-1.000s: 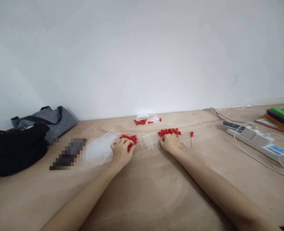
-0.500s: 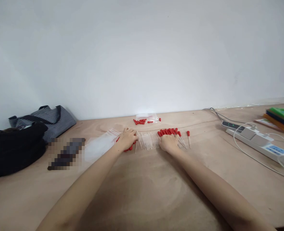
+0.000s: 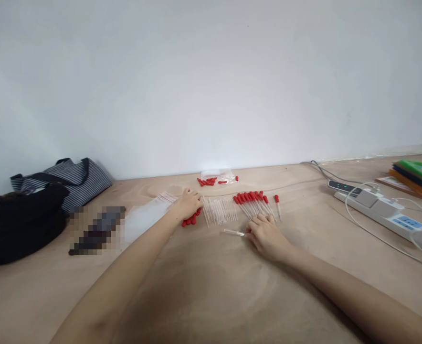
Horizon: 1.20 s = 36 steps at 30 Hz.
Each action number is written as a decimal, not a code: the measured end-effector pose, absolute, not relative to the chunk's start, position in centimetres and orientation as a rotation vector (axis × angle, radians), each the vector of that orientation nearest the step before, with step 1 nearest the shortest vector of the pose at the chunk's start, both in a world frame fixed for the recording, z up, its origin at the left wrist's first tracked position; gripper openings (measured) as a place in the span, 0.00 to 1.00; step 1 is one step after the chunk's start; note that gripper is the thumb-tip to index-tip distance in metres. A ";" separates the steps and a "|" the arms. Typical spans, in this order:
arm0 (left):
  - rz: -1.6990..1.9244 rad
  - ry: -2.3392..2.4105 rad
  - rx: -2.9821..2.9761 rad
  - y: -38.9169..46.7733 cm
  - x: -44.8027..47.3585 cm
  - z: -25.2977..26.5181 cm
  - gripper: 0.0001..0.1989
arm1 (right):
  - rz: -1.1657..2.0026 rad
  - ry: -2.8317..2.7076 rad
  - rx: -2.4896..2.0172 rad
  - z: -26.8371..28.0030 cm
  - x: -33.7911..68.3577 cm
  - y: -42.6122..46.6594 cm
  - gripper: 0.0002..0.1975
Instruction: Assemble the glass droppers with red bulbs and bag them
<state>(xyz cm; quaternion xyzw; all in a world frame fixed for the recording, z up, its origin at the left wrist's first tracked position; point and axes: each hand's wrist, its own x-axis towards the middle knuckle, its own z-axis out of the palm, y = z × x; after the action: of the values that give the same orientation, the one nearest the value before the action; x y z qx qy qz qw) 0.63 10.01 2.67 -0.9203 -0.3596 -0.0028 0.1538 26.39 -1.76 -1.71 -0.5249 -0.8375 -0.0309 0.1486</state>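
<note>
My right hand (image 3: 264, 236) pinches a clear glass dropper tube (image 3: 235, 232), which points left just above or on the table. Beyond that hand lies a fanned group of droppers with red rubber bulbs (image 3: 248, 197), with one more dropper (image 3: 277, 205) apart to the right. A row of bare glass tubes (image 3: 220, 211) lies between my hands. My left hand (image 3: 188, 204), fingers curled, rests at a pile of loose red rubber bulbs (image 3: 190, 220); its fingertips are hidden, so anything in them cannot be made out.
Clear zip bags (image 3: 144, 215) lie beneath and left of my left forearm. Toward the wall are another clear bag (image 3: 216, 173) and more red bulbs (image 3: 206, 182). A power strip (image 3: 379, 210) with cables is right, bags (image 3: 85, 179) left, beside a blurred dark object (image 3: 101, 229).
My right hand has moved toward me and slightly right, drawing a glass tube out of the row. My left hand stays by the red bulbs, barely shifted.
</note>
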 end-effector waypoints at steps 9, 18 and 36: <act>-0.094 -1.075 -2.696 8.8 0.6 4.0 0.05 | 0.023 -2.396 -1.413 -1.4 27.0 -2.0 0.05; -0.603 -1.208 -2.871 -1.0 1.8 -0.5 0.10 | 0.124 -2.283 -1.277 -2.7 26.1 -1.7 0.10; -0.840 -1.541 -2.819 -2.6 2.4 -1.9 0.08 | 0.093 -2.172 -1.236 -2.8 23.2 -3.5 0.06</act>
<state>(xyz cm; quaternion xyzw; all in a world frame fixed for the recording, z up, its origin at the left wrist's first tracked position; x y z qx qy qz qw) 2.38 -2.60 -1.87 -0.8455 -0.4621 -0.2520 -0.0896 23.22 -3.51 -2.78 -0.4690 -0.8244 0.0354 0.3148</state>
